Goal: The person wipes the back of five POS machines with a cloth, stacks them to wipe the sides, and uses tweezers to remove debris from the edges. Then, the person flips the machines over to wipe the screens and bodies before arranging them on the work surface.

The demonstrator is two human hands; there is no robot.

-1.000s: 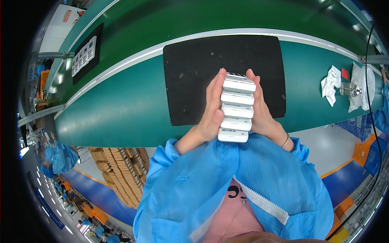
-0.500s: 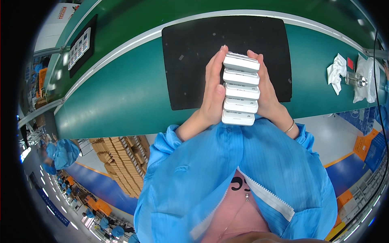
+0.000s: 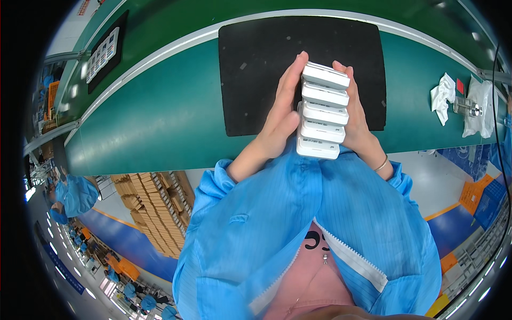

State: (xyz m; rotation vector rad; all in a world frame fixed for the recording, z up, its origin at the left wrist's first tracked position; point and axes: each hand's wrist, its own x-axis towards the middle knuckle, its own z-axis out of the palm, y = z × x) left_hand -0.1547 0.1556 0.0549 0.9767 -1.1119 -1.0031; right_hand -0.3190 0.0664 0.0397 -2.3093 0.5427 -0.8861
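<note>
Several white, flat, rounded-corner cases (image 3: pixel 324 113) form a row between my palms, their edges facing me and small grey print along some of them. My left hand (image 3: pixel 282 109) presses along their left side with fingers stretched forward and the thumb lying near the lower cases. Along the right side my right hand (image 3: pixel 356 109) braces the row, its fingertips showing beside the farthest case. The cases hide part of both palms. A black mat (image 3: pixel 256 58) lies beneath and beyond my hands.
The mat lies on a green bench (image 3: pixel 160 122). A crumpled white cloth (image 3: pixel 442 98), a clear container with a metal top (image 3: pixel 469 108) and a white plastic bag (image 3: pixel 482 109) are at the right. A sheet with rows of small squares (image 3: pixel 103 56) is far left; stacked brown cartons (image 3: pixel 154 213) stand below the bench.
The row of cases has shifted slightly right and its far end has tipped a little, with both hands moving along. The left thumb sits lower against the row. The whole view has shifted slightly.
</note>
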